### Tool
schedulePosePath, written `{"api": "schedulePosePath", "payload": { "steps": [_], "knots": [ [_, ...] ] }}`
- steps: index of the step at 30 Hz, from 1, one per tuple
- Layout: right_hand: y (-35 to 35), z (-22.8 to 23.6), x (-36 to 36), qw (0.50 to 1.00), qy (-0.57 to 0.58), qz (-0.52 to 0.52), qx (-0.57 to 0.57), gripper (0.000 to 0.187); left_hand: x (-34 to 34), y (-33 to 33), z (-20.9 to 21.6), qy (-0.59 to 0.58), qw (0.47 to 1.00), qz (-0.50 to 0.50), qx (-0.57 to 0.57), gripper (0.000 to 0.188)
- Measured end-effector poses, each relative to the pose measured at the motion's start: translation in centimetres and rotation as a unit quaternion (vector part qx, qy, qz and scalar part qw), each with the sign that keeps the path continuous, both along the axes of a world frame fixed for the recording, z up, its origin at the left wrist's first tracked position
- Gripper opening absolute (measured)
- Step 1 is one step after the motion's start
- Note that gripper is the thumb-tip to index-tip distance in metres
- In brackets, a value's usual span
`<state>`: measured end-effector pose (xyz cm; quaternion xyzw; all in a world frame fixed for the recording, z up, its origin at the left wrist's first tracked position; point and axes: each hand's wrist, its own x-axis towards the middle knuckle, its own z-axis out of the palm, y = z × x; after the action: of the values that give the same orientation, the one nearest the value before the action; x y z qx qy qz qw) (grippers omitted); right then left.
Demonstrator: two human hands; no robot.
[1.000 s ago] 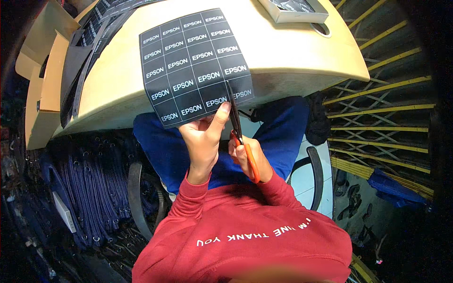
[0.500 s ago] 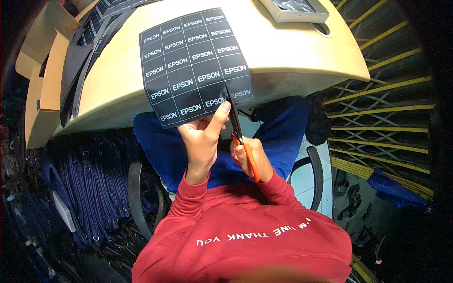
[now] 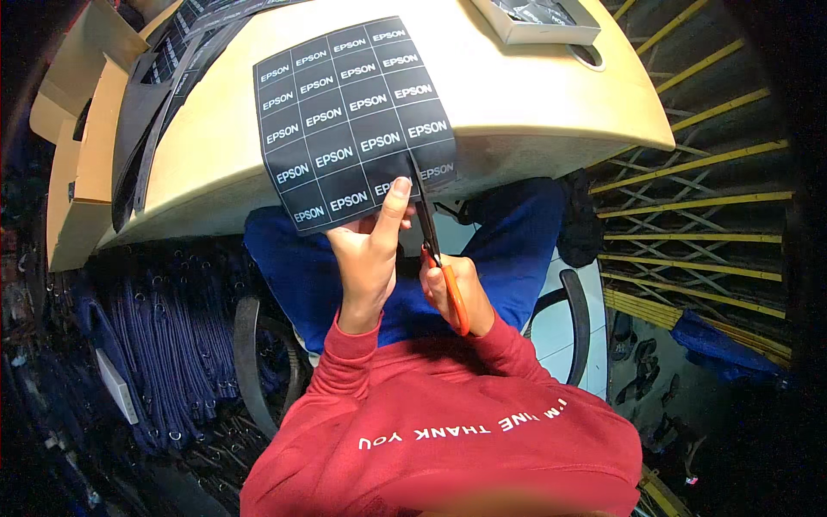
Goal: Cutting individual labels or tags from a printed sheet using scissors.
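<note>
A black sheet of labels (image 3: 353, 108), printed with white lettering in a grid of thin white lines, slants over the table's near edge. My left hand (image 3: 370, 250) pinches its lower edge, thumb on top and the other fingers beneath. In my right hand (image 3: 455, 289) is a pair of scissors (image 3: 455, 302) with orange handles and dark blades. The blades are around the sheet's lower edge, along the line left of its right-hand column. A cut runs up from that edge, and the lower right label stands slightly apart from its neighbour.
The pale wooden table (image 3: 534, 95) has a curved front edge. On it are a small open box (image 3: 551, 34) of dark pieces, a tape roll (image 3: 587, 57) and more black sheets (image 3: 172, 69). An open cardboard box (image 3: 95, 129) stands left; a yellow-barred folding gate (image 3: 698, 202) is right.
The scissors and my right hand have shifted slightly left and down. My left thumb has moved a little left and up on the sheet, which has tilted slightly.
</note>
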<state>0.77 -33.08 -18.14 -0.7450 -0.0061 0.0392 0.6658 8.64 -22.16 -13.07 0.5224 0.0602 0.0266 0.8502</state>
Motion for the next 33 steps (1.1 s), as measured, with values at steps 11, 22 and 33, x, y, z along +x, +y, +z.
{"api": "schedulePosePath", "payload": {
  "steps": [11,22,33],
  "knots": [
    [0.4,-0.5,0.7,0.997,-0.010,0.023,0.071,0.060,-0.6,0.0,0.2,-0.004,1.000,-0.020,-0.016,0.017],
    [0.3,-0.1,1.0,0.997,0.014,0.006,0.075,0.067,-1.4,0.3,-0.6,0.001,0.998,-0.069,0.010,0.026],
    [0.7,-0.1,1.0,0.999,0.009,-0.022,0.049,0.055,-1.4,0.0,-0.6,0.008,0.997,-0.073,0.013,0.024]
  ]
}}
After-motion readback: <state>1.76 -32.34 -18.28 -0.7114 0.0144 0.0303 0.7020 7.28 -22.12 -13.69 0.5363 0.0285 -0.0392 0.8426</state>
